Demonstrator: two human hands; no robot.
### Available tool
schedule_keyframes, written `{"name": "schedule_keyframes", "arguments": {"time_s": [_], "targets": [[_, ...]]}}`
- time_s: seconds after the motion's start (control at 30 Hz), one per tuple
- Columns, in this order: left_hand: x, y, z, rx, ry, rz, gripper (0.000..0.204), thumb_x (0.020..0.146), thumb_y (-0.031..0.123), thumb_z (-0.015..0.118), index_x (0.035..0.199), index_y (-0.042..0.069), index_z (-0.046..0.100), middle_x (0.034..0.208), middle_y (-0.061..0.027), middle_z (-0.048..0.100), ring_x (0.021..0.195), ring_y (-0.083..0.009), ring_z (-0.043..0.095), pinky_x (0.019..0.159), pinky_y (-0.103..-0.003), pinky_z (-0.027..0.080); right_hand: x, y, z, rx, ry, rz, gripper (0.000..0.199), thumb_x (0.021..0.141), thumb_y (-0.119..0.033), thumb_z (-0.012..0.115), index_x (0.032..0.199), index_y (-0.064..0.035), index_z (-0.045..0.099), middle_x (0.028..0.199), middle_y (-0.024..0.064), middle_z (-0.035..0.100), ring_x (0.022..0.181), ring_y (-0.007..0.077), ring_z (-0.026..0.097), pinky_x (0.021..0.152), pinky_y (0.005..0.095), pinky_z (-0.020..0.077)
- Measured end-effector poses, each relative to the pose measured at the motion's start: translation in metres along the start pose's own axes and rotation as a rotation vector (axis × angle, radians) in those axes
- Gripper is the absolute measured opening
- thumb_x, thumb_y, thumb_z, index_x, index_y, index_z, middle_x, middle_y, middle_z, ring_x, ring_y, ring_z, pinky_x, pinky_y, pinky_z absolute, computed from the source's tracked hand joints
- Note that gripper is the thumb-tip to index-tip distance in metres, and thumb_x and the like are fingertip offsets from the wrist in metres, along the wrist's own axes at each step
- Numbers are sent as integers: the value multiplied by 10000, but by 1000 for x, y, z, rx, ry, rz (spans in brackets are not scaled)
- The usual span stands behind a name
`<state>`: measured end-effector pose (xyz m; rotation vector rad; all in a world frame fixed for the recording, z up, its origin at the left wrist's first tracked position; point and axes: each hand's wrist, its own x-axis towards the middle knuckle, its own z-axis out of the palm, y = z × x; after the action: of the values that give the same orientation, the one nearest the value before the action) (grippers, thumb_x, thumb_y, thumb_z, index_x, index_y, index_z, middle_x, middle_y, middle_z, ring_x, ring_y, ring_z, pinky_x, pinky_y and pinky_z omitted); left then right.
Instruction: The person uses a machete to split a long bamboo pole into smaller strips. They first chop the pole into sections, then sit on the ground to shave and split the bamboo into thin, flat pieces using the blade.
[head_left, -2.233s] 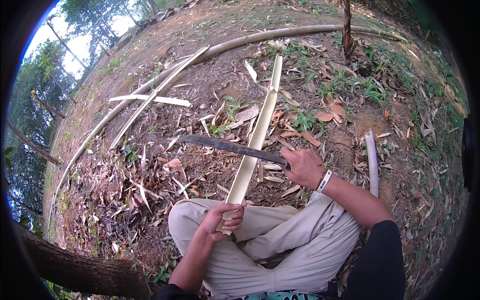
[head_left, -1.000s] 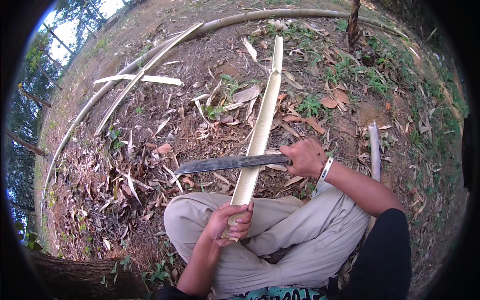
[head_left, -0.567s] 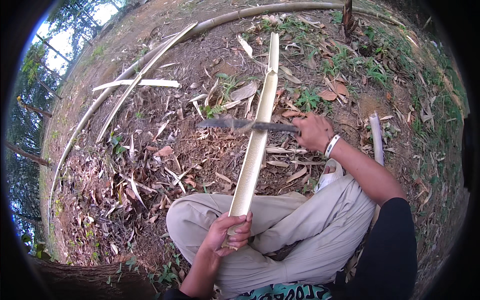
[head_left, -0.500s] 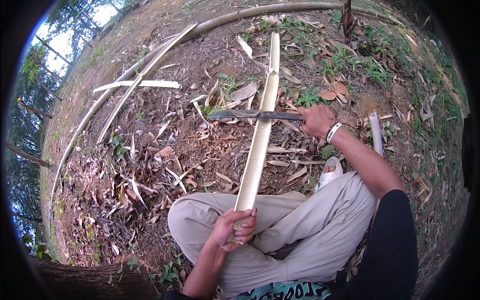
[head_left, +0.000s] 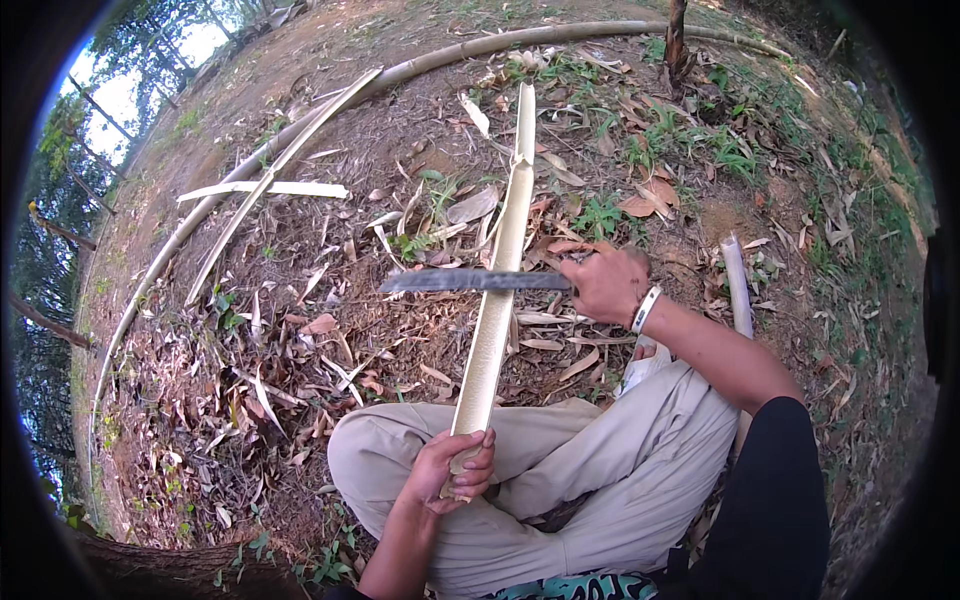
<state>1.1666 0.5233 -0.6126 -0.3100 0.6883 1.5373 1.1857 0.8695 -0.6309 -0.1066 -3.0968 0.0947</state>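
A pale, split length of bamboo (head_left: pixel 483 355) runs from my lap away over the ground, its hollow inner side facing up. A node shows in its far part. My left hand (head_left: pixel 457 467) is wrapped round its near end. In my right hand (head_left: pixel 608 285) is the handle of a machete (head_left: pixel 440 281), mostly hidden by the fingers. The dark blade lies crosswise over the bamboo near its middle and points left, slightly blurred. Whether the edge touches the bamboo I cannot tell.
A long bamboo pole (head_left: pixel 430 62) curves across the back and left. Two split strips (head_left: pixel 235 225) (head_left: pixel 310 189) cross over it. A short bamboo piece (head_left: pixel 738 285) lies right of my right forearm. Dry leaves cover the soil; a stump (head_left: pixel 677 45) stands far right, a log (head_left: pixel 190 568) lies near left.
My right hand has drawn the machete nearer along the bamboo, toward my lap. The left hand keeps its grip on the near end. The view has shifted slightly.
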Motion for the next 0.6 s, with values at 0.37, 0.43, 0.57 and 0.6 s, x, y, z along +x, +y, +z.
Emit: {"name": "schedule_keyframes", "arguments": {"time_s": [0.37,0.43,0.57,0.6], "targets": [[-42,-22,-12,-34,50,-69,157,987,157,500,1004,1,513,648,-17,436,442,-70,351,369,-222,279,10,13,-4,136,-85,150,195,822,-255,582,867,-65,598,692,169,665,677,343,690,665,473,555],[-45,-25,-17,-23,37,-71,180,978,168,503,987,-12,493,654,-25,427,451,-67,354,363,-220,270,-6,-24,-5,72,-161,-135,172,771,-265,606,846,-112,580,611,128,634,616,322,678,609,484,530],[-81,-38,-17,-51,-6,-143,189,974,175,500,963,-11,472,642,-24,410,448,-65,354,357,-222,264,2,38,10,20,-136,28,173,767,-250,603,802,-84,575,676,132,654,667,326,688,639,483,543],[-90,-43,-4,73,99,-106,192,972,182,500,937,-4,467,621,-18,391,432,-70,343,352,-226,262,12,80,20,15,-51,206,179,780,-247,616,831,-79,581,665,142,639,667,336,679,624,481,541]]}}
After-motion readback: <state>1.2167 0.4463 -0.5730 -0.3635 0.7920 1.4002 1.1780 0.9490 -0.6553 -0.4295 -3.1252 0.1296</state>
